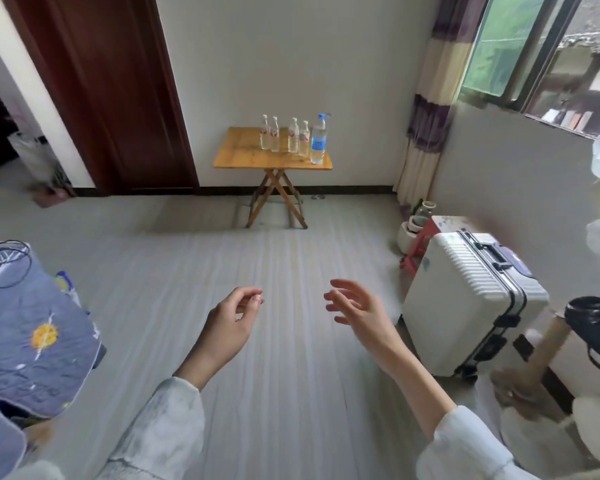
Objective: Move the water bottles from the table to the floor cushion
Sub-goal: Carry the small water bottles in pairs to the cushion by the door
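Several clear water bottles (293,137) stand upright in a row on a small wooden folding table (238,156) against the far wall. The rightmost bottle (318,140) is taller, with a blue label and blue cap. My left hand (231,322) and my right hand (359,308) hover over the floor well short of the table, fingers loosely curled, both holding nothing. No floor cushion can be picked out with certainty.
A white suitcase (471,299) stands on the floor at the right, with pots and a red stool behind it. A blue patterned quilt (28,337) covers a bed at the left. A dark wooden door (108,91) is at the back left.
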A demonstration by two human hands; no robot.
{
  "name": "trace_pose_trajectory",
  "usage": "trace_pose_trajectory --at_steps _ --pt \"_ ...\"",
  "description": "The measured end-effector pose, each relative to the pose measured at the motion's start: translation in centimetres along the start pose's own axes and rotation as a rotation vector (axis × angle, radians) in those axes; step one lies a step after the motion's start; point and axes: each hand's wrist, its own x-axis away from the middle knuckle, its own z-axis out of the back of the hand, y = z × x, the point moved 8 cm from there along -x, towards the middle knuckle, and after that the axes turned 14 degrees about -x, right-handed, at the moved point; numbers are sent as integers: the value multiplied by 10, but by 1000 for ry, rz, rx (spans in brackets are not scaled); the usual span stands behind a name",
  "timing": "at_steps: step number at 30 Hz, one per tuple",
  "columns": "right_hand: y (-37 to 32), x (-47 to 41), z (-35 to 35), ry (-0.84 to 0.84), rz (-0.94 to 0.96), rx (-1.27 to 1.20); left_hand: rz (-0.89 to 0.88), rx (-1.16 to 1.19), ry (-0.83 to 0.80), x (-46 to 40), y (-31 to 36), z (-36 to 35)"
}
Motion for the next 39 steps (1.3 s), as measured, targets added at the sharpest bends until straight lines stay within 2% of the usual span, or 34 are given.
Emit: trace_pose_trajectory --at_steps 4,12,23,30,39 --pt "-11 -80 1 -6 20 16 -19 24 29 -86 6 7" --pt "-29 -249 24 -10 81 35 -63 -4 3 -249 11 -28" --pt "-43 -511 62 -75 61 15 -7 1 56 -493 12 -64" --pt "-37 -656 44 -141 29 50 14 3 79 -631 -11 -74" --pt "-41 -876 1 -123 46 70 41 37 69 -853 -61 -63"
